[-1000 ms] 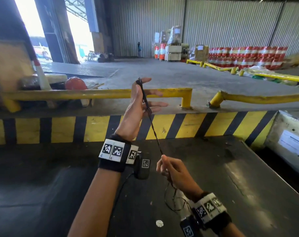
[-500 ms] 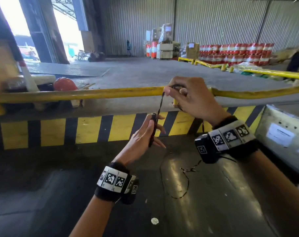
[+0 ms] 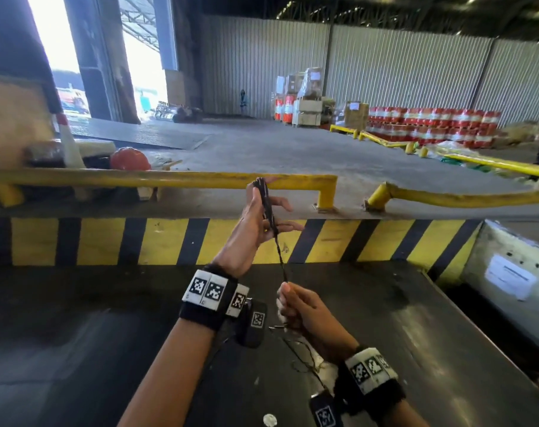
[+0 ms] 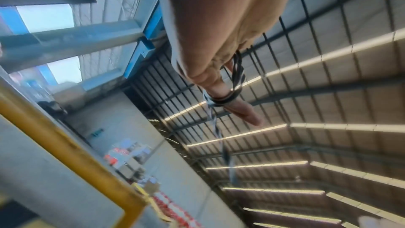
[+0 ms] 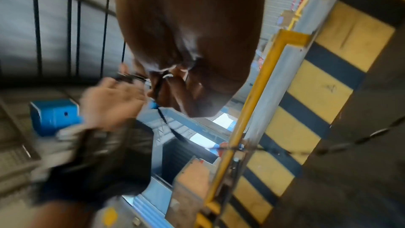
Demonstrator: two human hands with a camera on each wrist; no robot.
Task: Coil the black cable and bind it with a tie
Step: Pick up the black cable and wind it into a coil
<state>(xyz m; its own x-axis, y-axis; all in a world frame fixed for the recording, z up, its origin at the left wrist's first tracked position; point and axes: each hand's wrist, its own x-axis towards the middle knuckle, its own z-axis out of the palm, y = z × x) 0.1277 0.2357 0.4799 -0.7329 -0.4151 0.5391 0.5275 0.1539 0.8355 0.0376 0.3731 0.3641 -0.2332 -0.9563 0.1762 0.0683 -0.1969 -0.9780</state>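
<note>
My left hand (image 3: pixel 272 212) is raised over the dark table with its fingers spread straight. The black cable (image 3: pixel 279 257) is wound in several loops round that hand, from its top edge down to the lowest finger. In the left wrist view the cable loops (image 4: pixel 221 100) circle one outstretched finger (image 4: pixel 241 112). A taut stretch of cable runs down to my right hand (image 3: pixel 286 291), which pinches it just below and to the right of the left wrist. The loose cable tail (image 3: pixel 305 355) lies on the table under the right forearm. No tie is visible.
The dark metal table (image 3: pixel 108 349) ends at a yellow-and-black striped edge (image 3: pixel 157 241), with a yellow rail (image 3: pixel 169 178) behind it. A grey box (image 3: pixel 508 272) stands at the right. A small white disc (image 3: pixel 269 420) lies near the front. An orange helmet (image 3: pixel 129 158) sits beyond the rail.
My right hand came down from above the left hand to below it, drawing the cable along. The left hand rose and more cable is wound round it.
</note>
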